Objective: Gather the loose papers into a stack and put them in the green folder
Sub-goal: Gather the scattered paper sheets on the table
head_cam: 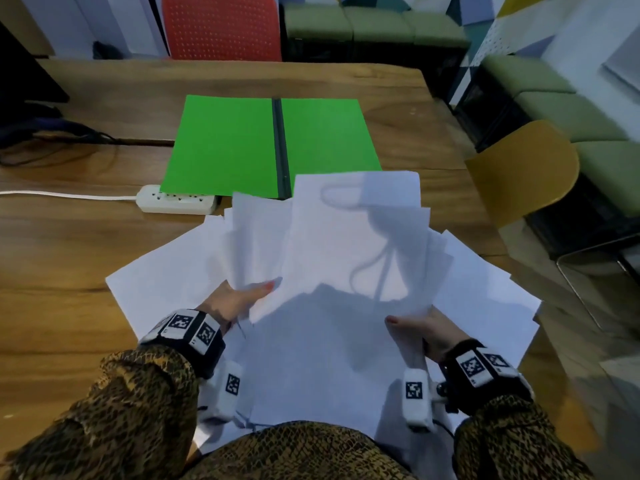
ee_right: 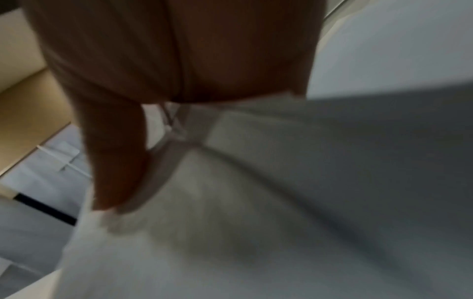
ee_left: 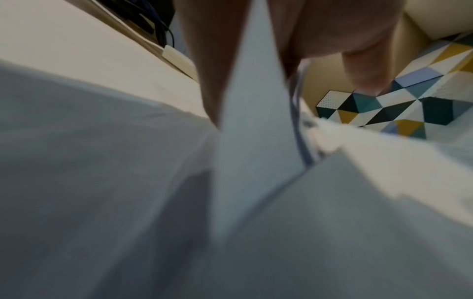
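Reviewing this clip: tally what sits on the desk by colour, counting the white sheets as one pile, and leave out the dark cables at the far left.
Green: 1, the open folder
White: 2, the paper pile and the power strip
Total: 3

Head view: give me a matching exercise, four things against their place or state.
Things:
1. open green folder
2. white power strip
3. loose white papers
4. red perforated chair

Places or states:
A. beyond the table's far edge
B. gripped by both hands
C. lying flat, covers spread
D. partly under the folder's near left corner

Pairs: 1-C, 2-D, 3-B, 4-A
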Available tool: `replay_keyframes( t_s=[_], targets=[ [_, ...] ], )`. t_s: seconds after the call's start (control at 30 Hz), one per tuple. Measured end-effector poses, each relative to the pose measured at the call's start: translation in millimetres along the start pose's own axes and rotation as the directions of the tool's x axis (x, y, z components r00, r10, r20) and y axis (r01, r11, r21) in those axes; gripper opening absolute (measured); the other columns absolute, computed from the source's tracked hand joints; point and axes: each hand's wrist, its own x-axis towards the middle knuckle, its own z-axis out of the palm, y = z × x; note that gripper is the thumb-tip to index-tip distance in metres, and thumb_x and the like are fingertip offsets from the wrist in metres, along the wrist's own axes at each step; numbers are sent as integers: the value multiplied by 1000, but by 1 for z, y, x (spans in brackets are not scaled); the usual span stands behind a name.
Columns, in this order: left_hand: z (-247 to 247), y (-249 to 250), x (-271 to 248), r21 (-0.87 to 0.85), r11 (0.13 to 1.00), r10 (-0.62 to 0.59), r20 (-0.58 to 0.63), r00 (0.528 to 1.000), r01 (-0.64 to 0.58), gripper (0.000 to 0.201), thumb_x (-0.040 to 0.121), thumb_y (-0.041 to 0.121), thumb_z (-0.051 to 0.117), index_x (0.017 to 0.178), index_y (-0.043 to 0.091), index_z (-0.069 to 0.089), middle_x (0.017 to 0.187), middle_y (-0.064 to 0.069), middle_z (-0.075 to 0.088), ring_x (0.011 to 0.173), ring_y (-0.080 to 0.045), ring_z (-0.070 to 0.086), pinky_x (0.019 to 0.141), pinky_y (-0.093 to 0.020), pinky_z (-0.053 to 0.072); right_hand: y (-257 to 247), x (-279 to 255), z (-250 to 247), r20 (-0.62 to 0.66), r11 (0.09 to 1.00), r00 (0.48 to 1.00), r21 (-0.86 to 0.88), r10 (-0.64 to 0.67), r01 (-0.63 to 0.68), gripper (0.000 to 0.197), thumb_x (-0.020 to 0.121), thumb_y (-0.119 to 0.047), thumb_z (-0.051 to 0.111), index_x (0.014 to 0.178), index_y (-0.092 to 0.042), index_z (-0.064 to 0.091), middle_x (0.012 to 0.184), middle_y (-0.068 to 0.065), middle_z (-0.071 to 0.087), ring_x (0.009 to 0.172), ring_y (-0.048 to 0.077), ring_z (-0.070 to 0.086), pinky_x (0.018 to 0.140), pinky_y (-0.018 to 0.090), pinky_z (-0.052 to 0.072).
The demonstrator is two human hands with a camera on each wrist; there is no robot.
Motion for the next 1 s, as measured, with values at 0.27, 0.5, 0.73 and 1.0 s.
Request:
replay_keyframes(
  t_s=[0.27,0.5,0.73,1.0],
  targets=[
    [10,16,-2,166,984,67,-11,998,-65,59,81,36,65,30,17,41,24,8,36,21,-6,36,38,-20,37,-19,19,6,-337,941,910,-309,-242,136,17,90,-19,54,102,-8,60,91,1,59,84,19,54,74,28,42],
    [-23,18,11,4,1000,23,28,999,-23,29,91,13,52,103,-10,63,52,-1,71,46,-10,67,45,-19,54,-42,23,-4,-429,914,828,-341,-361,222,16,92,-14,49,100,-12,63,99,8,64,100,27,59,87,36,47],
    [-19,16,27,-40,997,57,-43,997,-58,74,61,59,72,120,18,60,127,-17,61,114,-35,58,104,-50,41,-51,35,-5,-149,960,965,-212,-215,181,36,66,-49,73,84,-18,72,82,-5,75,88,22,68,80,29,55],
    [6,-24,24,-26,998,55,-51,997,-57,30,86,17,61,114,4,61,85,-9,72,74,-25,68,62,-32,57,-35,42,14,-394,716,832,-698,-391,6,20,94,-10,37,93,8,47,105,28,58,98,37,53,70,33,29]
  ],
)
